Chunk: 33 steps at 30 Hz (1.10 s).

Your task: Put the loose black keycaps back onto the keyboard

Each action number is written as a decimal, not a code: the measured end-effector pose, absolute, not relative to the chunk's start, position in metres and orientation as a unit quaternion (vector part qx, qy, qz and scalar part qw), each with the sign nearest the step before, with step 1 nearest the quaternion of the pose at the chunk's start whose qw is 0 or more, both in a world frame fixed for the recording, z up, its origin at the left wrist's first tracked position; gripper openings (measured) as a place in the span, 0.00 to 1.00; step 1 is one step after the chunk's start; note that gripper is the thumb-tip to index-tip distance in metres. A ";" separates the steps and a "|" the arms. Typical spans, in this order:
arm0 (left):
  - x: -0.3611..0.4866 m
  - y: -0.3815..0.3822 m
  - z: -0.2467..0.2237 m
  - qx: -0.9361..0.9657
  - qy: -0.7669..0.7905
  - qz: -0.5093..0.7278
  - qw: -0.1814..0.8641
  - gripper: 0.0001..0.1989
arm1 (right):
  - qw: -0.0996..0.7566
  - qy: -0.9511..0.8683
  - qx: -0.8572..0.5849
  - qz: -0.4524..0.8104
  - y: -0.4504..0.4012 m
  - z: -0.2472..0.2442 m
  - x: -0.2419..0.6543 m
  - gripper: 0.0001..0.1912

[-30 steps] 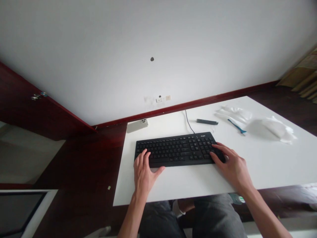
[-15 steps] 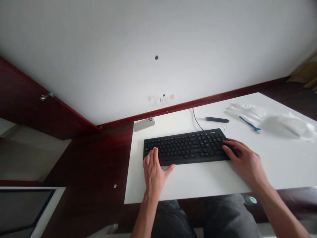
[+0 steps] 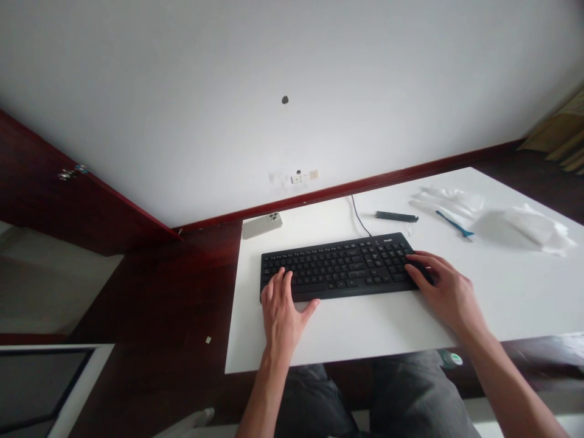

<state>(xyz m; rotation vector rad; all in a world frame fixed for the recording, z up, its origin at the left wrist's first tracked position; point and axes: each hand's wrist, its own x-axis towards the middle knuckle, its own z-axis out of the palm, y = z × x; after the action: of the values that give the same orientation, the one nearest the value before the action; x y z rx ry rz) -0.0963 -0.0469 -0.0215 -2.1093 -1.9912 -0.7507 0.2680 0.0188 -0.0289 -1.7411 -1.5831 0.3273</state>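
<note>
The left hand (image 3: 283,316) and right hand (image 3: 449,298) stay open, grasping nothing, resting on the black plastic keyboard (image 3: 337,266) at lower centre.

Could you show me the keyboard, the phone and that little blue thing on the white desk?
Black keyboard (image 3: 340,266): head view, on its middle keys.
Phone (image 3: 260,227): head view, on its back.
Blue tool (image 3: 454,224): head view, on its thin shaft.

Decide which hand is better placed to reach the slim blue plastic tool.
Right, likely: the right hand rests on the black keyboard, nearer the slim blue plastic tool than the left hand.
</note>
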 end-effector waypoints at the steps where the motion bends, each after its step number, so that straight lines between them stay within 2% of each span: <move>1: -0.096 -0.047 -0.021 -0.701 -0.665 -0.248 0.074 0.36 | 0.373 -0.618 -0.680 0.129 0.019 -0.029 0.268 0.20; 25: -0.074 -0.043 -0.004 -0.744 -0.634 -0.207 0.053 0.27 | 0.371 -0.626 -0.674 0.130 0.018 -0.027 0.266 0.18; 33: -0.099 -0.038 -0.018 -0.705 -0.654 -0.272 0.038 0.35 | 0.367 -0.646 -0.660 0.109 0.010 -0.024 0.269 0.17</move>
<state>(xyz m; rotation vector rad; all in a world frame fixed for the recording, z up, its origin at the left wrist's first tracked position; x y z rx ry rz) -0.0987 -0.0384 -0.0184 -2.1635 -2.0047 -0.8336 0.2693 0.0096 -0.0245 -1.6965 -1.6587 0.2792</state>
